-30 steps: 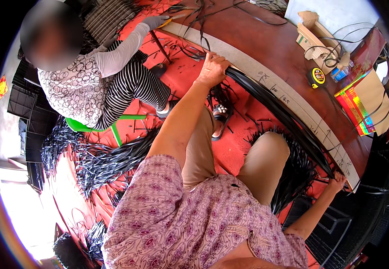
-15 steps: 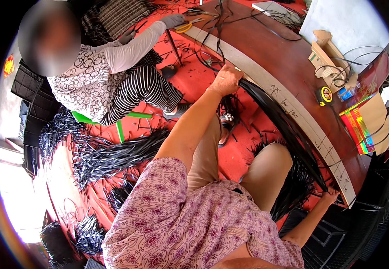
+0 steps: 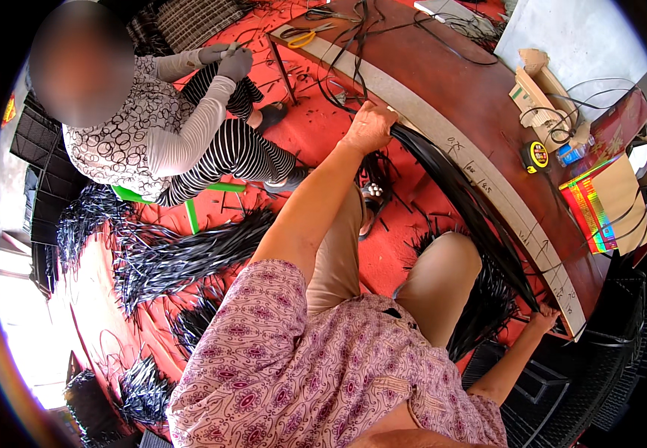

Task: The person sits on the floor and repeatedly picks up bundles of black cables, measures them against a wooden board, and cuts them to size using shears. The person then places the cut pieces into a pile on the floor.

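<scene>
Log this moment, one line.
left hand: gripping black strip bundle; right hand: gripping same bundle; bundle: along table edge; yellow-handled scissors: on table

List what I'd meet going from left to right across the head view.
Green stool, yellow-handled scissors, left hand, bundle of black strips, right hand, tan card with a rainbow-coloured edge.

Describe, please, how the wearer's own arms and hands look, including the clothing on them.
The short sleeves are pale pink with a dark purple ornamental print. Below them, the forearms are bare. The left hand and the right hand wear no gloves.
</scene>
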Action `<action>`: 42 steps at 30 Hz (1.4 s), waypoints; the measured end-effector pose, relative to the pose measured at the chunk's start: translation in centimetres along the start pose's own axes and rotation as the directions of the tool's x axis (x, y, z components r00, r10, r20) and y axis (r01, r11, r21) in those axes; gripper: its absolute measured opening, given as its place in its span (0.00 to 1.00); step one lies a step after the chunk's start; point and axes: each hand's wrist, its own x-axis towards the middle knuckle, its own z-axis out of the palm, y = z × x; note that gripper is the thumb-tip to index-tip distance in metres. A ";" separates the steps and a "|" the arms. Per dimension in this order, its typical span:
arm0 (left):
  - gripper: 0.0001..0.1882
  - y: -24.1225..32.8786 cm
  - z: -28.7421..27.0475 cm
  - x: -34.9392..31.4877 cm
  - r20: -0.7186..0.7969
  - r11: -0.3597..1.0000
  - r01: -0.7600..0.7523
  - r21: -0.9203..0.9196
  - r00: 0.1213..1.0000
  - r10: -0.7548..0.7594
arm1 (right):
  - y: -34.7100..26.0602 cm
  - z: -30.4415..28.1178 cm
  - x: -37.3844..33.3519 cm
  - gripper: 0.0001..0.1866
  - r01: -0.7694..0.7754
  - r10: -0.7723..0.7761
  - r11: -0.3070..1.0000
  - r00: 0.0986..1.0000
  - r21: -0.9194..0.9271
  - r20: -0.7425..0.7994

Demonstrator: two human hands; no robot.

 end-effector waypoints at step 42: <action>0.17 -7.4 -16.3 -6.1 0.011 0.989 0.136 0.059 0.991 -0.137 | -4.6 12.3 -25.4 0.18 0.187 -0.254 0.964 0.862 0.191 0.439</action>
